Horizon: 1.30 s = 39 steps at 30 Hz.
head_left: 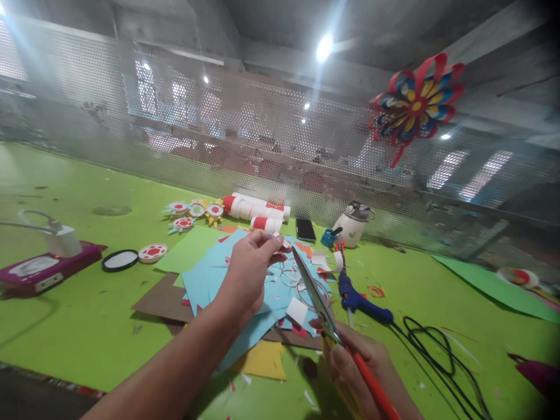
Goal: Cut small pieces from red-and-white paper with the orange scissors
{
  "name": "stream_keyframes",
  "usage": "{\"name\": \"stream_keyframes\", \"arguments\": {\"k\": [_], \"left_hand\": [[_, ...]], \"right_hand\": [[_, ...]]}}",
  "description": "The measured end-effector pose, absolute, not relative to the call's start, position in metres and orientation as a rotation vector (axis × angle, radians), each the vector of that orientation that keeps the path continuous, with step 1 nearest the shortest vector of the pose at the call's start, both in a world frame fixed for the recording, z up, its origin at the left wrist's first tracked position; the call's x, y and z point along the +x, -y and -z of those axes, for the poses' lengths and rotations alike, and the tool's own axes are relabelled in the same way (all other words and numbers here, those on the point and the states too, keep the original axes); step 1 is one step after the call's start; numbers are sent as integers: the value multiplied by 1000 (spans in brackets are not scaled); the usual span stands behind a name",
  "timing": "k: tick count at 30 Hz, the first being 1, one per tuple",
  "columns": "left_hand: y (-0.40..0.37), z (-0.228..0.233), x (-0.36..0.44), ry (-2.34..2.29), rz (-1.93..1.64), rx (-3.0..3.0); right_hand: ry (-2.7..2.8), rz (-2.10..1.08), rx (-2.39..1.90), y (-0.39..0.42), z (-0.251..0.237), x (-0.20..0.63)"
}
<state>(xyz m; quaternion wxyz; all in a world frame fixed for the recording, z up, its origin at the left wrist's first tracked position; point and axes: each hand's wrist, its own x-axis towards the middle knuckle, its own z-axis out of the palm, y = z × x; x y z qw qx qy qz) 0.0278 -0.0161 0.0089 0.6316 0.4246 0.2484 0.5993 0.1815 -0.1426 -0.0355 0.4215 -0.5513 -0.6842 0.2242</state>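
Farthest left of the left hand lies a purple, white-topped power strip (41,273) with a boxy white plug adapter (65,241) on it. Nearer that hand come a round white disc with a black rim (121,260) and, just beside it, a round red-and-white patterned disc (153,252). Beyond these, to the left of and farther off than the hand, is a group of small round paper ornaments with pointed coloured edges (182,223). A brown card sheet (160,298) lies left of the wrist, and overlapping light-blue paper sheets (203,283) spread beneath the hand.

The left hand (250,265) has thumb and fingers pinched together on a small white paper piece (279,237), above the sheets. Beyond it lie red-and-white paper cups stacked in rows (258,208). Just right of the pinched piece are the tips of metal scissors with red-orange handles (311,284); contact is unclear. The right hand (359,356) is clamped around the handles. Beyond it stands a white jug with a dark top (350,227); nearer, to its upper right, rests a blue glue gun (361,303).
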Motion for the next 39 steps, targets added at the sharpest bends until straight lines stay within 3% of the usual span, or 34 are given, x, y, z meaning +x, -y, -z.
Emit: {"name": "stream_keyframes", "arguments": {"k": [5, 23, 39], "left_hand": [[14, -8, 24, -531, -1342, 1035], [12, -15, 19, -487, -1245, 1112], [13, -16, 20, -492, -1253, 1104]], "right_hand": [[1756, -455, -1470, 143, 36, 189], [1791, -589, -1328, 145, 27, 180], [1826, -518, -1373, 147, 23, 182]]}}
